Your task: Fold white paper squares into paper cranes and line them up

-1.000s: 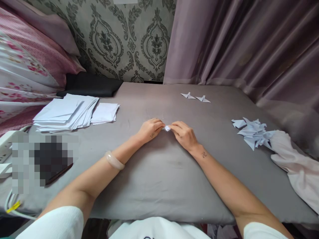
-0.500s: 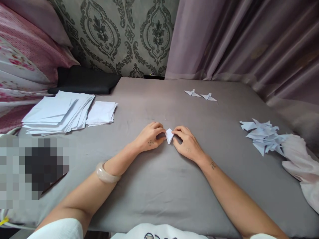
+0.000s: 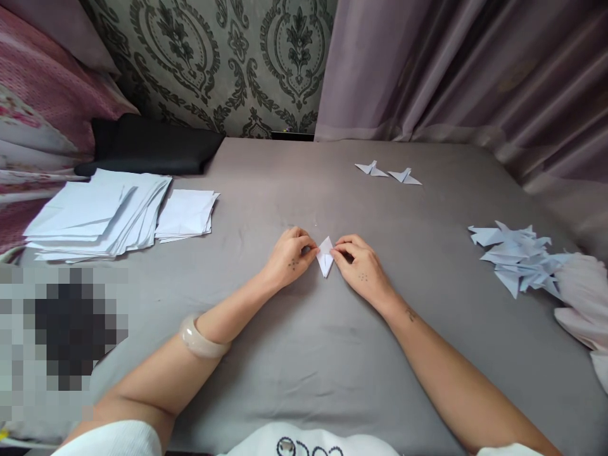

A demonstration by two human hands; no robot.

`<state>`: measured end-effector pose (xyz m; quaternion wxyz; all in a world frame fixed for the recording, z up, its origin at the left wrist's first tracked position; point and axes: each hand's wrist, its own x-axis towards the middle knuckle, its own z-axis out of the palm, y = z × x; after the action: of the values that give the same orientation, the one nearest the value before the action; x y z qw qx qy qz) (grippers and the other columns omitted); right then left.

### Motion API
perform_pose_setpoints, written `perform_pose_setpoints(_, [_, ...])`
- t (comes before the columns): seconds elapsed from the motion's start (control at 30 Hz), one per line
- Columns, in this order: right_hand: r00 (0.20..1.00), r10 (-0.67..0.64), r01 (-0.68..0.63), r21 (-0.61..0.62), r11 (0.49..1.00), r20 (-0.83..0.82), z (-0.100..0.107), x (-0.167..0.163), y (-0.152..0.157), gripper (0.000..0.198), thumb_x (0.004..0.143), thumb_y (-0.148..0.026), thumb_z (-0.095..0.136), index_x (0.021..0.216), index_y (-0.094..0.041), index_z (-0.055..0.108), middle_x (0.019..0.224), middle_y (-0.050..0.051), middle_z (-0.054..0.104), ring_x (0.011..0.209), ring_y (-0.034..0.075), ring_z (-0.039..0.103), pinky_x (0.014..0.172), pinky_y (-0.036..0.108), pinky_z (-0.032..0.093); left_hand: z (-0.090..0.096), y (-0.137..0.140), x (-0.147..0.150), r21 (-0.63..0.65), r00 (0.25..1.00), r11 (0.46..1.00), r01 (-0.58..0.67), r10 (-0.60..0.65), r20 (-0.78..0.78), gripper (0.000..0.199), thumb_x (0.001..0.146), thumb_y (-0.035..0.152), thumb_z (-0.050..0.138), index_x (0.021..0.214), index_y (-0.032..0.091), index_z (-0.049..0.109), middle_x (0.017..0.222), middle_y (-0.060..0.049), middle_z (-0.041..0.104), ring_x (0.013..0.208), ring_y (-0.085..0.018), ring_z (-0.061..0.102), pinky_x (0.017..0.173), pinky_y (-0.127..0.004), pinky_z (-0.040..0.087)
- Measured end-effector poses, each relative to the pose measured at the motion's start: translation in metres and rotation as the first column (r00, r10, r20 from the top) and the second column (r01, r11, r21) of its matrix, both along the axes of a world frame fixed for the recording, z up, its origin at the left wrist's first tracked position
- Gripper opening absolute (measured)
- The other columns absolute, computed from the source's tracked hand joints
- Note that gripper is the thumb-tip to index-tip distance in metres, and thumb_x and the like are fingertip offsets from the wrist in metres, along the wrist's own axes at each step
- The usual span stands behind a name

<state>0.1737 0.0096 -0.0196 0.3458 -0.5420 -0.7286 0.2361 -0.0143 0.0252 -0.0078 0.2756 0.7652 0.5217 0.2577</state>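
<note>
A small piece of folded white paper [image 3: 325,258], shaped like a narrow diamond, is held between my two hands over the grey cloth. My left hand [image 3: 293,254] pinches its left edge between thumb and fingertips. On the opposite edge, my right hand [image 3: 360,263] has a like pinch. The lower tip of the paper points toward me. Farther off stand two finished-looking paper cranes [image 3: 372,169] with spread wings, side by side.
Large white sheets [image 3: 95,212] lie stacked at the left, beside smaller paper squares [image 3: 186,213]. A black folded cloth [image 3: 152,149] is behind them. To the right are a heap of folded paper birds [image 3: 520,256] and a pale crumpled cloth [image 3: 582,288]. A blurred patch covers the lower left.
The folded paper now looks longer and taller, its upper point standing higher between my fingers. Both hands still pinch its sides. The whole view has shifted slightly.
</note>
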Motion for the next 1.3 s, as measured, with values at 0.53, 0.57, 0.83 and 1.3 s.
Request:
perform_pose_setpoints(0.53, [0.998, -0.054, 0.058, -0.081, 0.995, 0.043, 0.001, -0.003, 0.006, 0.016, 0.083, -0.027, 0.058, 0.07, -0.019, 0.063, 0.102, 0.006, 0.059, 0.078, 0.014, 0.059, 0.076, 0.031, 0.047, 0.008, 0.0, 0.004, -0.063, 0.999, 0.997, -0.041, 0.04, -0.011, 0.01, 0.081, 0.021, 0.059, 0.076, 0.016, 0.066, 0.089, -0.007, 0.057, 0.09, -0.021, 0.052, 0.083, -0.036, 0.044])
perform_pose_setpoints(0.57, [0.998, -0.051, 0.054, -0.08, 0.995, 0.044, 0.0, -0.002, 0.006, 0.016, 0.083, -0.027, 0.058, 0.07, -0.019, 0.062, 0.101, 0.005, 0.059, 0.077, 0.014, 0.059, 0.076, 0.031, 0.047, 0.007, 0.0, 0.004, -0.064, 0.999, 0.997, -0.041, 0.04, -0.013, 0.01, 0.082, 0.021, 0.059, 0.076, 0.016, 0.065, 0.089, -0.007, 0.057, 0.09, -0.021, 0.052, 0.083, -0.036, 0.044])
perform_pose_setpoints(0.83, [0.999, -0.01, 0.01, 0.004, 1.0, 0.032, -0.001, -0.001, 0.005, 0.004, 0.085, -0.022, 0.058, 0.082, -0.02, 0.06, 0.09, 0.004, 0.058, 0.08, 0.016, 0.058, 0.077, 0.029, 0.047, -0.006, -0.004, 0.005, 0.211, 0.988, 0.974, 0.079, -0.048, -0.149, 0.012, 0.089, 0.016, 0.049, 0.095, 0.016, 0.059, 0.1, -0.008, 0.058, 0.09, -0.02, 0.048, 0.082, -0.034, 0.043])
perform_pose_setpoints(1.3, [0.816, 0.125, -0.23, 0.118, 0.966, 0.565, 0.01, -0.001, -0.016, 0.044, 0.092, -0.009, 0.038, 0.127, -0.027, 0.057, 0.109, 0.007, 0.062, 0.096, 0.022, 0.051, 0.079, 0.035, 0.043, 0.016, -0.028, 0.01, 0.119, 0.799, 0.929, 0.349, -0.23, -0.555, 0.026, 0.086, 0.005, 0.042, 0.1, 0.013, 0.062, 0.099, -0.012, 0.061, 0.095, -0.025, 0.052, 0.08, -0.036, 0.045])
